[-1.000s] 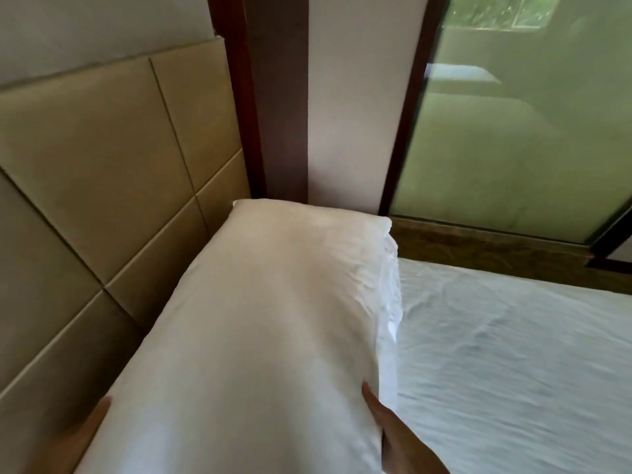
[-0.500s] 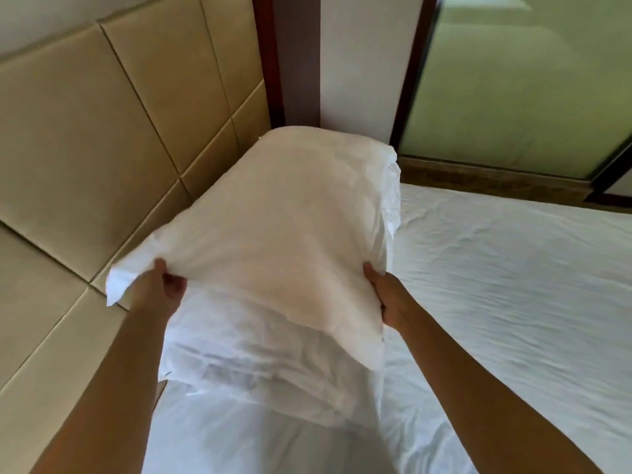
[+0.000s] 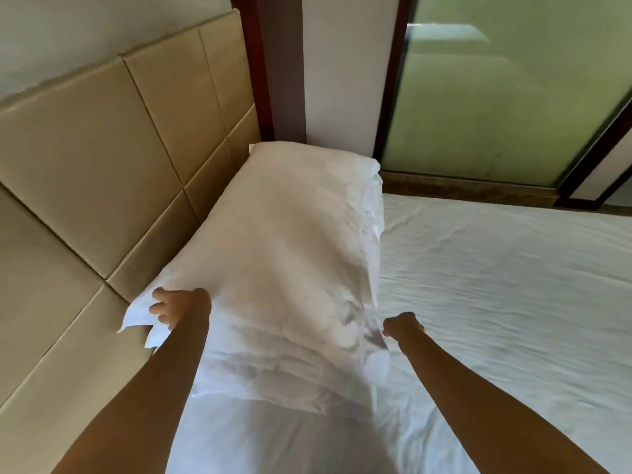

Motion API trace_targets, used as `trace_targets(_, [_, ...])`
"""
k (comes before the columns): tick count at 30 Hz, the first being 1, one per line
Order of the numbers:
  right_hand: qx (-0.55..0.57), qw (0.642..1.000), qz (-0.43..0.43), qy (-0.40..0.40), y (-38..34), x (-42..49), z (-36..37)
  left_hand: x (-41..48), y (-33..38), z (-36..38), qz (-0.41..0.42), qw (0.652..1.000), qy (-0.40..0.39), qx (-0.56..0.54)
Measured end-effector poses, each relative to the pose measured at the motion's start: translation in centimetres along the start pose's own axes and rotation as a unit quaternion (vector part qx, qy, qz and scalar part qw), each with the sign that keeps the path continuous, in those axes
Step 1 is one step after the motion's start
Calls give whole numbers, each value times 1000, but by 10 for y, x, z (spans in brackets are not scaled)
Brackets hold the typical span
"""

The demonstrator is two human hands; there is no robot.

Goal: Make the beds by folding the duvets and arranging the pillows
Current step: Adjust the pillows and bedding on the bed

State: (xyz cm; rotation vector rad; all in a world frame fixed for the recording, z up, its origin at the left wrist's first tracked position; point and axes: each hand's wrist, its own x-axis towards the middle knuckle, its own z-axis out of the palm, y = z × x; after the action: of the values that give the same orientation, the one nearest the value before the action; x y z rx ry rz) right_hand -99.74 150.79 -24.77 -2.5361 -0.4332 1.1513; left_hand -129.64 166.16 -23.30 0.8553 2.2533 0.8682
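Pillow point(image 3: 290, 254): white, lying lengthwise on the bed along the headboard point(image 3: 102, 148), its far end by the dark wooden post point(image 3: 277, 63).
Left hand point(image 3: 181, 309): its fingers point(image 3: 159, 307) curl round the pillow's near left corner, by the headboard.
Right hand point(image 3: 403, 325): clenched on the cloth at the pillow's near right edge.
Bed point(image 3: 496, 285): white wrinkled sheet, spreading to the right of the pillow.
Background: frosted green glass panel point(image 3: 496, 97) beyond the bed.

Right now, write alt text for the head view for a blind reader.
A person's left hand grips the near corner of a white pillow and the right hand pinches its near edge; the pillow lies along a tan padded headboard, a white sheet beside it.
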Motion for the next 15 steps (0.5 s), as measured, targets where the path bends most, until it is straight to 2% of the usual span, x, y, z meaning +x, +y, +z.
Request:
trace_targets(1, [-32,996,-41,76,-5,-3,4,-9,8,2,83,995,-2,55])
trace_targets(3, [-10,973,-157,167,-15,-14,12,-19,16,6,283,942,-66,169])
trace_targets(4, [-1,963,-212,168,-18,-16,18,-14,13,13,353,898,-114,235])
trace_targets(5, [-9,959,-251,132,-19,-18,26,-7,5,19,394,850,-176,302])
trace_targets(6, [-28,964,-255,63,-15,-15,37,1,-6,25,408,801,-232,372])
trace_targets(7, [-55,972,-225,-39,-8,-14,46,9,-19,28,388,771,-279,420])
trace_targets(8, [-97,971,-159,-151,2,-15,54,12,-30,29,360,763,-314,436])
trace_targets(10, [-221,915,-48,-336,24,-20,63,17,-45,25,315,761,-357,441])
trace_targets(11, [-259,887,-22,-383,30,-23,63,17,-46,21,303,757,-374,443])
trace_targets(12, [-271,880,-11,-391,34,-22,61,21,-46,19,296,754,-384,443])
trace_targets(13, [-273,890,-12,-366,35,-19,58,23,-43,16,293,750,-390,447])
trace_targets(15, [-266,933,-43,-239,29,-9,54,24,-34,16,281,744,-397,457])
